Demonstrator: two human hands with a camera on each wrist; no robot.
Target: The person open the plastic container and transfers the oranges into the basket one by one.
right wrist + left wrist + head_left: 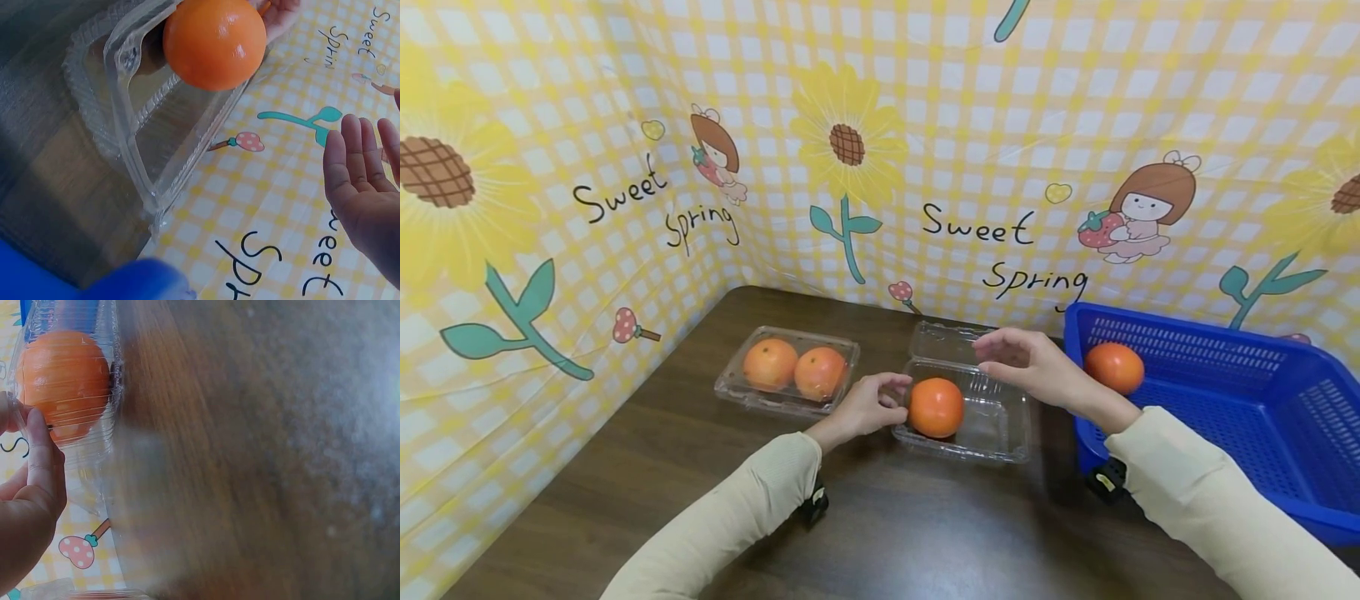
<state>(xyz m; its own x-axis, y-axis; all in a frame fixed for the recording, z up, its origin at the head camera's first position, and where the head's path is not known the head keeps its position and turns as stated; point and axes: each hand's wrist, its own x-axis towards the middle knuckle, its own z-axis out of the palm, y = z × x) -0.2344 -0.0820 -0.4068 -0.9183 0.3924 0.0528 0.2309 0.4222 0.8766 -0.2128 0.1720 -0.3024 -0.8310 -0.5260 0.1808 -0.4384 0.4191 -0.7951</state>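
A hinged clear plastic container [992,429] lies on the table with its lid [951,343] folded back. One orange [936,407] sits in the left half of its base. My left hand [868,406] pinches the container's left rim beside the orange; in the left wrist view its thumb and index finger [40,450] meet at the clear edge. My right hand [1026,360] is raised over the container's right back side, fingers relaxed and apart. Seen in the right wrist view, its fingers [354,147] are extended and its palm holds nothing.
To the left is a closed clear container [785,400] holding two oranges [770,364]. A blue plastic basket [1225,408] stands at the right, with one orange [1115,368] in its left back corner. Behind the dark wooden table [880,533] hangs a yellow checked cloth [880,242].
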